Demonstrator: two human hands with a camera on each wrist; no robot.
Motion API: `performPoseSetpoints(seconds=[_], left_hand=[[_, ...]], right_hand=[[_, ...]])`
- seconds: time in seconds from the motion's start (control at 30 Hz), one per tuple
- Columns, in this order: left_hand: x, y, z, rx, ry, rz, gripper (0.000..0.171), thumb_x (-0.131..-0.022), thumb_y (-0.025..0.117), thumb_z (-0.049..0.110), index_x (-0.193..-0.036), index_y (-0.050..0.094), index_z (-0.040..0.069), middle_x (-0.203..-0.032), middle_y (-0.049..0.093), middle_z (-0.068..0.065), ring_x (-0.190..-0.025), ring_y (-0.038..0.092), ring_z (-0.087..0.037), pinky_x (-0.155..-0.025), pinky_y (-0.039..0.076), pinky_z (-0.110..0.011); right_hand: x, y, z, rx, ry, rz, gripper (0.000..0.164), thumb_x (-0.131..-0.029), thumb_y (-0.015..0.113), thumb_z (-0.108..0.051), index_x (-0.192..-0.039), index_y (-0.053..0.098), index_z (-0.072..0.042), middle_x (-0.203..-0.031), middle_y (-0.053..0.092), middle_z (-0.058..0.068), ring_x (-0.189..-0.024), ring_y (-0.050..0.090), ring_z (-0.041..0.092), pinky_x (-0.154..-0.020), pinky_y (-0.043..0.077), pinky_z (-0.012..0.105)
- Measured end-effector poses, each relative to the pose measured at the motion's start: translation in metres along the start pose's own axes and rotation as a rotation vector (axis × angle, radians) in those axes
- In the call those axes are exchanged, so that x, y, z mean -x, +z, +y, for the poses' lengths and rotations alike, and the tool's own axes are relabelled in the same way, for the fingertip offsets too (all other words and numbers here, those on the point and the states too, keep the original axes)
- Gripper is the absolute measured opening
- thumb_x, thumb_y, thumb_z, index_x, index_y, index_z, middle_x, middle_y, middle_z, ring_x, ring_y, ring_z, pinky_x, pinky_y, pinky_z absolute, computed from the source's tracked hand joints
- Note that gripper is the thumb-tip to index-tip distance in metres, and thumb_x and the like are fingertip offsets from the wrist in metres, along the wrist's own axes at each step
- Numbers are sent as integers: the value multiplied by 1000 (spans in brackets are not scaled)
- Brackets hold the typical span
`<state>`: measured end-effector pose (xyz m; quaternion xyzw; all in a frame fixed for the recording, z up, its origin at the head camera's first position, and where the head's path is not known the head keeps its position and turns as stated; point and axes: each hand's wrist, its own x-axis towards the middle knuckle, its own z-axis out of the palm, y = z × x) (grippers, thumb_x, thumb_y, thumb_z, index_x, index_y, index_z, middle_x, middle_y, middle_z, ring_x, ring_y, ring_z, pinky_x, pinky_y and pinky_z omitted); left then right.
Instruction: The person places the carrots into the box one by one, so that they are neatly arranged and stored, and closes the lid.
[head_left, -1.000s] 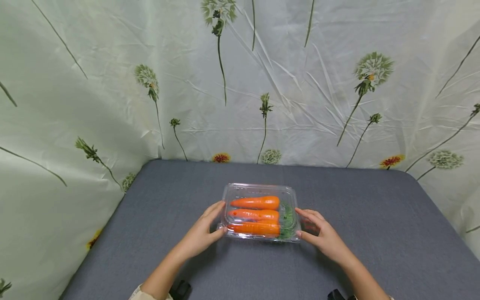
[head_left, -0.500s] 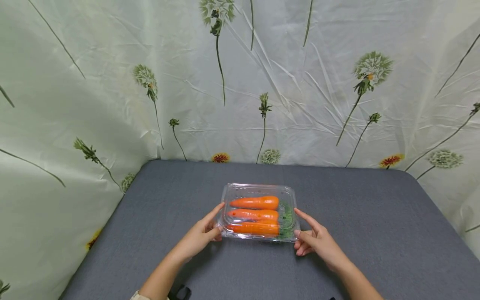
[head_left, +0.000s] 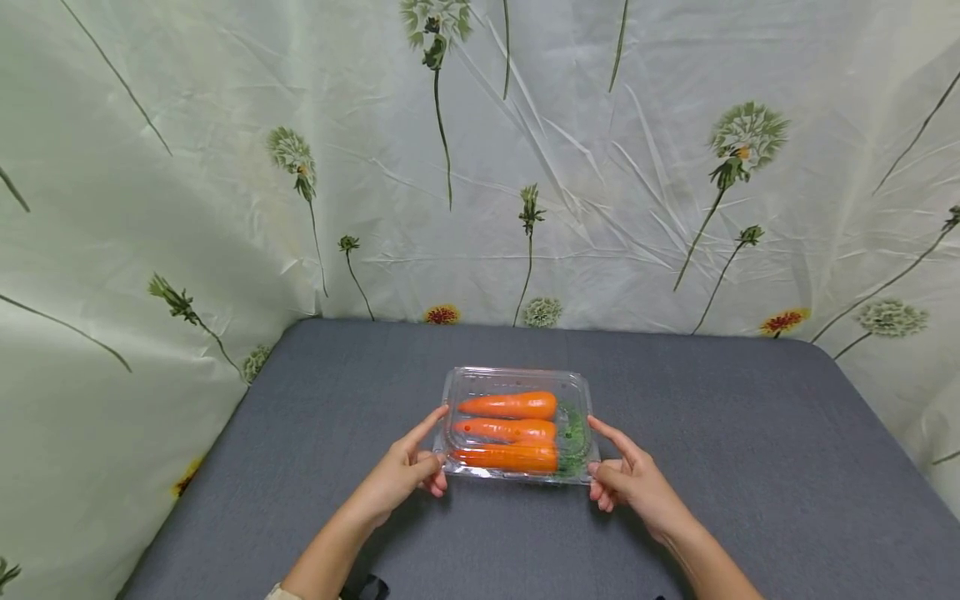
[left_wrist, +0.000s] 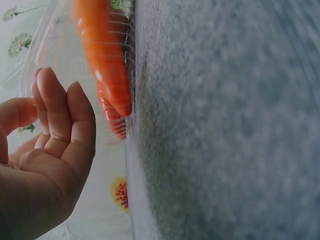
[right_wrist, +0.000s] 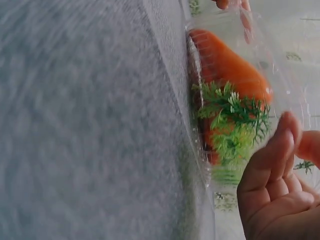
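A clear plastic clamshell box (head_left: 517, 379) with its lid down sits mid-table. Inside are three orange carrots (head_left: 510, 406) side by side and a bunch of feathery green leaves (head_left: 574, 442) at the right end. My left hand (head_left: 401, 475) pinches the box's near left corner between thumb and fingers, its index finger stretched along the left side. At the near right corner, my right hand (head_left: 641, 487) holds the rim in mirrored fashion, index finger straight along that side. Both wrist views show thumb and fingers at the box's rim, the other fingers bent.
The box rests on a grey cloth-covered table (head_left: 750, 417) with rounded far corners. Behind it and at the left hangs a pale curtain (head_left: 637, 208) printed with dandelions. A black strap end (head_left: 372, 587) shows near my left wrist.
Both hands have gone from fingers spread along the box's sides to a pinch at the near corners, lower fingers folded in and index fingers extended. The box has barely moved.
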<state>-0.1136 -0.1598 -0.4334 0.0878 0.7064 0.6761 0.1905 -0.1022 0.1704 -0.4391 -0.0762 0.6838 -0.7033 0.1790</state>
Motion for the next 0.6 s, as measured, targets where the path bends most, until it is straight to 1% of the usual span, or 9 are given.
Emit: performPoseSetpoints(seconds=[0.13,0.23,0.33,0.43,0.5,0.57,0.6], left_hand=[[-1,3,-1,-4,3,34,71,-82,46,-8,-143,23,19,-60,55,-10,-54,55,-17,-55,50,-31],[-1,4,0,-12,1,56,72,-80,45,-9,-142,23,20,-59,55,-10,-54,54,-18,-54,49,-31],[0,4,0,-13,-5,58,72,-80,45,-9,-142,23,20,-60,55,-10,-54,54,-18,-55,50,-32],[1,2,0,-33,-3,41,70,-82,47,-7,-142,24,21,-61,56,-11,-55,55,-19,-57,50,-34],[2,0,0,-97,6,40,67,-85,50,-4,-142,26,22,-60,56,-11,-56,56,-21,-59,50,-33],[3,-2,2,-214,30,62,63,-86,54,4,-141,29,23,-60,56,-9,-58,56,-21,-58,48,-32],[4,-3,3,-293,51,87,60,-87,57,10,-140,32,24,-63,56,-7,-60,56,-21,-59,47,-31]], right_hand=[[-2,2,0,25,-7,48,68,-84,58,-1,-141,22,-9,-57,56,5,-45,48,9,-45,43,22],[-3,4,0,36,-21,62,67,-84,58,0,-140,23,-7,-56,55,4,-44,47,8,-44,41,21],[-2,4,0,33,-35,48,67,-85,57,-1,-141,20,-5,-57,55,4,-46,48,9,-45,42,22],[-1,3,-1,41,-15,33,67,-87,57,-6,-142,19,-10,-61,57,8,-49,51,12,-48,46,28],[0,1,-2,102,-5,34,66,-88,57,-11,-143,20,-13,-64,57,10,-53,53,14,-50,47,31],[0,-1,-2,213,-33,60,63,-89,58,-16,-142,23,-15,-72,57,11,-60,54,17,-54,47,31],[0,-2,-3,290,-64,83,61,-89,58,-18,-141,26,-16,-77,57,10,-65,55,18,-56,47,31]])
